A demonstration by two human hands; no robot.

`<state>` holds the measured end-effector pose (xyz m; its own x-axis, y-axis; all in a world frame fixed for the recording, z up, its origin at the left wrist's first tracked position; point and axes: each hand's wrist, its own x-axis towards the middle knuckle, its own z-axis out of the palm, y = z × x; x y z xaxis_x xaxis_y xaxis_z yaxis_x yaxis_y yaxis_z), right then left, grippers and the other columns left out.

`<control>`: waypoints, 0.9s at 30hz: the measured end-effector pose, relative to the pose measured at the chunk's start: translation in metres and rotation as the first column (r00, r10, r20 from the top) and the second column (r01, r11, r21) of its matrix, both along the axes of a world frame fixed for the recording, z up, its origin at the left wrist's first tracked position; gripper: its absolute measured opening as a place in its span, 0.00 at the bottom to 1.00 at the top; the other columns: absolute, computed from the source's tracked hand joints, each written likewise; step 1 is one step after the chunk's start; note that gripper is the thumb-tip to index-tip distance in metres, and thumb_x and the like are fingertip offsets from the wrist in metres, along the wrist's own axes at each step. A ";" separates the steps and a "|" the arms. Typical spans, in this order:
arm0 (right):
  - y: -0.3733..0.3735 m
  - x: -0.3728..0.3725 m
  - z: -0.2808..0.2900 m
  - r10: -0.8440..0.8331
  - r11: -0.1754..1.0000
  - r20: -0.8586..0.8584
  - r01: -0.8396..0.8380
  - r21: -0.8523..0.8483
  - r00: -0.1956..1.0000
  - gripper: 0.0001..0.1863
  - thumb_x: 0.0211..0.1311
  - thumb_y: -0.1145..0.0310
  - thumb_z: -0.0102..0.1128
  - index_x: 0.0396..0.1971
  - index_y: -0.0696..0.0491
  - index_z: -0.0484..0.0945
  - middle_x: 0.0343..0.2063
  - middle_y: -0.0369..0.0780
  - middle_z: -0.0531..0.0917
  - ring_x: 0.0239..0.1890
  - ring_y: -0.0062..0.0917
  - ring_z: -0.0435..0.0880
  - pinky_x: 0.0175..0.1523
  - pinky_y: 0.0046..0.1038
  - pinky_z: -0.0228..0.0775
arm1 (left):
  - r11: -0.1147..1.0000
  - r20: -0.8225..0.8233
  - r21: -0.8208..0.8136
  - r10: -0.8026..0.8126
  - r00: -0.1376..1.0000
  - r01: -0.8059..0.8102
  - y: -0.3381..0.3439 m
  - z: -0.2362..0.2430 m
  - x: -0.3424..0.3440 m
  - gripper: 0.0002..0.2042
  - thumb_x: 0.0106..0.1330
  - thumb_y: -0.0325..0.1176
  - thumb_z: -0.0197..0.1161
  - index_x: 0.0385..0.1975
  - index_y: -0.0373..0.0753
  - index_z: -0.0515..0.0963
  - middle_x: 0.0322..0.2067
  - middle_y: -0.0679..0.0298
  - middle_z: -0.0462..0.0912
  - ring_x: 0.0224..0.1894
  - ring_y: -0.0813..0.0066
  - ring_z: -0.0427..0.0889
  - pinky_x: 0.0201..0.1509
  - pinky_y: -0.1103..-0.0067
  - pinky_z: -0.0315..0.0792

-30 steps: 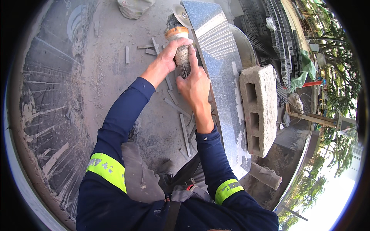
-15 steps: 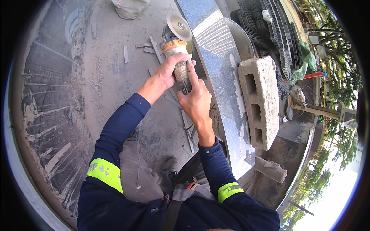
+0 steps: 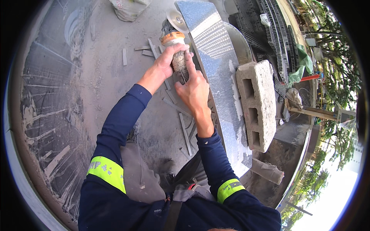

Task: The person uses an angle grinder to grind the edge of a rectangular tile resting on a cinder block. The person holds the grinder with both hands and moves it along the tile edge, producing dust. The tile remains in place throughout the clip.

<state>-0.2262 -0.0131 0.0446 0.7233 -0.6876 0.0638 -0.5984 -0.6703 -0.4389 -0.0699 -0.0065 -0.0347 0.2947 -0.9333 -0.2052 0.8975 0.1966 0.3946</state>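
With both hands I hold an angle grinder (image 3: 179, 61), its body dusty and its collar orange. The pale round cutting disc (image 3: 176, 19) is at the far end, right beside the long left edge of a grey-blue slab (image 3: 217, 63). My left hand (image 3: 165, 63) is closed around the body behind the orange collar. My right hand (image 3: 194, 89) grips it nearer the rear, the index finger stretched along its side. Whether the disc touches the slab edge I cannot tell. A hollow concrete block (image 3: 258, 106) rests on the right side of the slab.
Thin cut strips (image 3: 185, 133) lie on the dusty floor below the grinder. A pale sack (image 3: 129, 8) sits at the far left. Stacked dark plastic grids (image 3: 275, 36) and a green cloth (image 3: 302, 65) are beyond the slab at right. Beside the block is a dusty roll-like piece (image 3: 268, 170).
The grinder and both hands have shifted slightly away from me. The disc now appears closer to the slab's edge, which partly covers it. My grip is the same.
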 end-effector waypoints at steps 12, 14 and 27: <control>0.004 -0.001 0.001 -0.003 1.000 -0.053 0.003 -0.011 0.999 0.53 0.49 0.69 0.73 0.78 0.28 0.63 0.37 0.51 0.82 0.37 0.52 0.89 0.43 0.50 0.84 | 0.999 0.000 0.031 -0.012 1.000 0.012 0.003 0.000 -0.002 0.16 0.62 0.38 0.74 0.44 0.40 0.77 0.37 0.58 0.85 0.36 0.66 0.87 0.41 0.66 0.86; 0.011 -0.015 0.000 0.002 1.000 -0.034 -0.002 0.000 0.999 0.53 0.49 0.69 0.74 0.77 0.24 0.64 0.37 0.50 0.81 0.36 0.51 0.89 0.41 0.48 0.84 | 0.999 -0.009 0.035 -0.030 1.000 0.030 0.014 -0.001 -0.013 0.17 0.62 0.39 0.74 0.45 0.40 0.77 0.37 0.57 0.85 0.37 0.66 0.87 0.42 0.65 0.86; -0.009 0.023 -0.005 -0.013 1.000 -0.027 0.013 -0.024 1.000 0.52 0.47 0.70 0.69 0.78 0.28 0.64 0.37 0.55 0.84 0.39 0.55 0.88 0.47 0.51 0.83 | 1.000 0.048 0.017 -0.022 0.999 0.021 -0.014 -0.005 0.027 0.17 0.62 0.38 0.75 0.45 0.41 0.76 0.37 0.61 0.83 0.39 0.65 0.87 0.43 0.64 0.86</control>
<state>-0.2030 -0.0224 0.0393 0.7159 -0.6955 0.0605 -0.6189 -0.6724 -0.4061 -0.0428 -0.0205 -0.0396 0.2847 -0.9360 -0.2070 0.8814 0.1706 0.4405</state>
